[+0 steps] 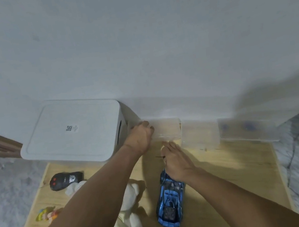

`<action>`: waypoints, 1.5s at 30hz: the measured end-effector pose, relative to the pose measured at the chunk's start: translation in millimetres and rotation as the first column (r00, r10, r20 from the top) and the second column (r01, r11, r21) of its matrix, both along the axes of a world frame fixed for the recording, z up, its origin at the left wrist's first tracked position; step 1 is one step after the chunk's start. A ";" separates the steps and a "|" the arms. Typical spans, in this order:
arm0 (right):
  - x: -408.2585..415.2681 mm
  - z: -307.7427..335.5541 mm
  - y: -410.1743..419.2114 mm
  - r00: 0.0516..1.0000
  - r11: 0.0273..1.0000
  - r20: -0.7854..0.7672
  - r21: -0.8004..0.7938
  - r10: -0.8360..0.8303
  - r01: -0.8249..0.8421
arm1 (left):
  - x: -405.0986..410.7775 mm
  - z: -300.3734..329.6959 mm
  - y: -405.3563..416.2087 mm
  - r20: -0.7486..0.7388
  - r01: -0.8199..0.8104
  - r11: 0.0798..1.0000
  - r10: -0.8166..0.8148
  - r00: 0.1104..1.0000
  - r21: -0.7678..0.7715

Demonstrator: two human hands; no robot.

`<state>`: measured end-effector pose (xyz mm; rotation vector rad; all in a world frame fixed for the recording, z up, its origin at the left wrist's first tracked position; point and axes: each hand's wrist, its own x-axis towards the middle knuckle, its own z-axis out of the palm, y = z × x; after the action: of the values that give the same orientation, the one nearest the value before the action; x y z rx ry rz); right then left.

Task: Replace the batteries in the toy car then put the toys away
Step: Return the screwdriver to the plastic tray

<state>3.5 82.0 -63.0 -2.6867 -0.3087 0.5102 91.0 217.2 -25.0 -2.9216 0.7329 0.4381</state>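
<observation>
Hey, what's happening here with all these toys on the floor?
A person is reaching over a wooden board toward the wall. The left hand grips a small clear plastic box, while the right hand is at its near edge and seems to hold a thin dark tool. The blue toy car lies untouched below, with a black remote, a white plush toy and a closed white bin nearby.
</observation>
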 end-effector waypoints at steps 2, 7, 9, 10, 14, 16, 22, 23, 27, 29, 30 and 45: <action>2.1 -0.7 1.4 1.000 1.000 0.013 0.024 -0.018 0.017 | 2.4 1.5 1.5 -0.019 -0.011 0.999 0.010 1.000 -0.036; 4.2 6.3 0.9 0.994 0.991 0.000 0.077 -0.111 0.110 | 10.3 11.2 3.4 -0.110 -0.132 0.978 0.115 0.987 -0.163; 4.5 13.8 1.0 0.987 0.985 0.025 0.082 -0.156 0.154 | 12.4 14.6 2.5 -0.146 -0.171 0.967 0.145 0.979 -0.188; 5.4 18.4 1.0 0.984 0.983 0.049 0.073 -0.174 0.170 | 13.4 15.6 1.6 -0.176 -0.188 0.962 0.154 0.972 -0.200; 12.0 29.4 -1.6 0.956 0.980 0.219 0.009 -0.194 0.197 | 16.0 17.3 0.7 -0.258 -0.323 0.900 0.251 0.933 -0.293; 14.4 35.5 -3.9 0.944 0.982 0.277 -0.023 -0.176 0.190 | 16.6 19.7 0.8 -0.256 -0.360 0.882 0.288 0.923 -0.305; 22.7 51.1 -2.3 0.915 0.984 0.394 -0.108 -0.086 0.139 | 23.6 25.4 -0.2 -0.188 -0.333 0.882 0.284 0.940 -0.333; 24.8 50.4 -1.8 0.911 0.983 0.404 -0.120 -0.078 0.138 | 24.7 25.7 -0.5 -0.180 -0.331 0.882 0.285 0.942 -0.335; 29.7 44.6 -3.0 0.896 0.986 0.440 -0.113 -0.064 0.126 | 24.6 26.2 0.2 -0.182 -0.320 0.885 0.272 0.945 -0.337; 27.1 41.1 -3.5 0.896 0.990 0.440 -0.089 -0.062 0.112 | 24.1 23.6 1.9 -0.194 -0.315 0.889 0.262 0.945 -0.332; 24.3 39.6 -4.0 0.893 0.990 0.444 -0.074 -0.072 0.117 | 23.4 22.1 3.0 -0.204 -0.322 0.889 0.266 0.942 -0.325; 15.0 27.1 -24.6 0.932 0.933 0.360 -0.344 0.027 0.106 | -9.1 -5.7 7.4 -0.135 -0.121 0.987 0.106 0.985 -0.109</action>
<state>18.5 57.4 -35.9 -3.1360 -0.2795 0.0528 81.9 224.6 -30.7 -3.0803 0.6286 0.6201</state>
